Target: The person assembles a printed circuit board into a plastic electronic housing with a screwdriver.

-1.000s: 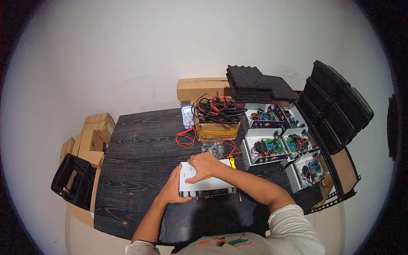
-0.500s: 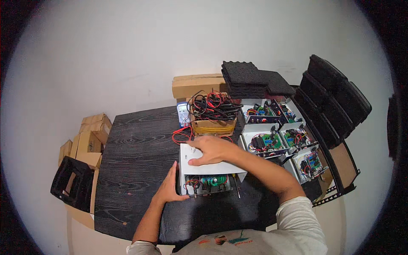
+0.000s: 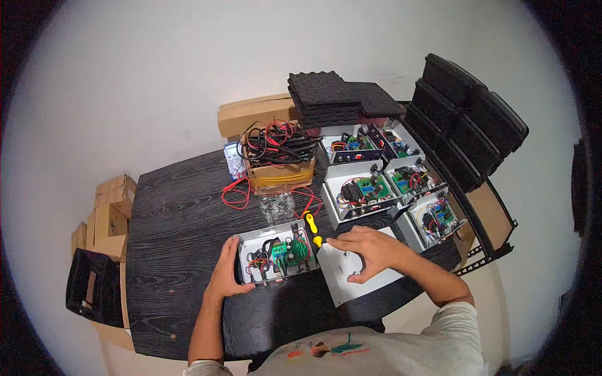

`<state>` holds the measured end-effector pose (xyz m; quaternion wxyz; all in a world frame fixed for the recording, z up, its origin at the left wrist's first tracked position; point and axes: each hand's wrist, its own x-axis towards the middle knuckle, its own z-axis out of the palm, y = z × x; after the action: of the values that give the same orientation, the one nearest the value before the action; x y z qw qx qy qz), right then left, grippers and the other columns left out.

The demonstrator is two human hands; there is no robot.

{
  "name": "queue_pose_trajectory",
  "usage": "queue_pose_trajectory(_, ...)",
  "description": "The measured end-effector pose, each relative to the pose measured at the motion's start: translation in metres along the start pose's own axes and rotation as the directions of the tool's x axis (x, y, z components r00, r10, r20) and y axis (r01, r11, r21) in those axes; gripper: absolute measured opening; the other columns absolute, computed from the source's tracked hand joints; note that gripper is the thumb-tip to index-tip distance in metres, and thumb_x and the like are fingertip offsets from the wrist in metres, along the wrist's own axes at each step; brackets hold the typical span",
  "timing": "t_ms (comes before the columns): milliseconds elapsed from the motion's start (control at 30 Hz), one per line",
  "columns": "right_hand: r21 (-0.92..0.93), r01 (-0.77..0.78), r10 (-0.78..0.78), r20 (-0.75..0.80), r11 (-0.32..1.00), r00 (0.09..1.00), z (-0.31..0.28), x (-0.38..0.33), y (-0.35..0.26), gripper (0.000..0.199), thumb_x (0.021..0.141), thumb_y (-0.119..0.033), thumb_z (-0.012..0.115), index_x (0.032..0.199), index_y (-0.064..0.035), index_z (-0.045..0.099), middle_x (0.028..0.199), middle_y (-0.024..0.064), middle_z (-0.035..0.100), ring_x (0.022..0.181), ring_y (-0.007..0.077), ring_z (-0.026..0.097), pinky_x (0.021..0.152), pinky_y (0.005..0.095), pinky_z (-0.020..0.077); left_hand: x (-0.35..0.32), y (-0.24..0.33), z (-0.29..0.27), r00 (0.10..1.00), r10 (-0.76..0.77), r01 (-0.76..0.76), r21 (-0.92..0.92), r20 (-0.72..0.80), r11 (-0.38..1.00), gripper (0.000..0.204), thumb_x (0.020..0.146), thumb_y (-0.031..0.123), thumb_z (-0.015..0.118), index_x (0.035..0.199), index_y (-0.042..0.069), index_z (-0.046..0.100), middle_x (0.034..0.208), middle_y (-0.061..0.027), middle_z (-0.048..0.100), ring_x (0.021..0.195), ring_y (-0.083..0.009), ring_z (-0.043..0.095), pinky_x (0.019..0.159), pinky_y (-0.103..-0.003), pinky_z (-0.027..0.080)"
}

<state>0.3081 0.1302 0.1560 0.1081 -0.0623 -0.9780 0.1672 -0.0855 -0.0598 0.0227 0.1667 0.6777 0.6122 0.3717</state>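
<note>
An open white metal box (image 3: 248, 240) with a green circuit board and red and black wires inside lies on the dark wooden table (image 3: 182, 213). My left hand (image 3: 224, 274) grips its left side. My right hand (image 3: 370, 250) rests flat on the white lid (image 3: 342, 285), which lies on the table just right of the box. A yellow-handled screwdriver (image 3: 311, 224) lies between box and lid, near my right fingertips.
Several more open white boxes with circuit boards (image 3: 364, 191) stand at the right. A cardboard box of tangled cables (image 3: 279, 153) and a clear plastic tray (image 3: 278, 207) sit behind. Black foam pads (image 3: 326, 97), black crates (image 3: 467, 119), cardboard boxes (image 3: 110, 210) surround the table.
My right hand has lifted the white lid off the box and slid it to the right, baring the circuit board. My left hand stays on the box's left side.
</note>
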Motion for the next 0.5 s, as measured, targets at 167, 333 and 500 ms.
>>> queue_pose_trajectory(167, -0.103, -0.083, 0.085, 0.018, 0.991, 0.996, 0.012, -0.033, 0.029, 0.096, 0.068, -0.048, 0.08, 0.148, -0.0036, 0.053, 0.124, 0.0167, 0.066, 0.098, 0.0332, 0.06, 0.091, 0.0425, 0.0495, 0.003, -0.002, 0.005, 1.0, -0.015, 0.015, -0.004, 0.015, 1.0, 0.137, 0.052, 0.058, 0.09, 0.161, 0.002, 0.028, 0.163, -0.0322, 0.026, 0.15, -0.0482, 0.032, 0.121, -0.05, 0.031)
queue_pose_trajectory(333, -0.132, -0.13, 0.133, 0.015, 0.983, 0.991, 0.021, -0.045, 0.048, 0.094, 0.067, -0.047, 0.079, 0.147, -0.0045, 0.055, 0.128, 0.0181, 0.066, 0.103, 0.0337, 0.06, 0.095, 0.0435, 0.0479, -0.002, 0.0, 0.002, 0.999, -0.037, 0.036, 0.011, 0.018, 0.999, 0.135, 0.052, 0.058, 0.089, 0.16, 0.003, 0.031, 0.163, -0.0324, 0.026, 0.15, -0.0494, 0.032, 0.12, -0.052, 0.032)
queue_pose_trajectory(500, -0.167, -0.147, 0.152, 0.019, 0.975, 0.988, 0.023, -0.051, 0.055, 0.094, 0.067, -0.047, 0.079, 0.148, -0.0052, 0.055, 0.131, 0.0198, 0.064, 0.107, 0.0342, 0.059, 0.096, 0.0441, 0.0472, -0.001, 0.002, 0.002, 0.999, -0.029, 0.029, 0.012, 0.017, 1.0, 0.134, 0.052, 0.057, 0.089, 0.16, 0.003, 0.032, 0.163, -0.0321, 0.025, 0.15, -0.0493, 0.031, 0.12, -0.053, 0.032)
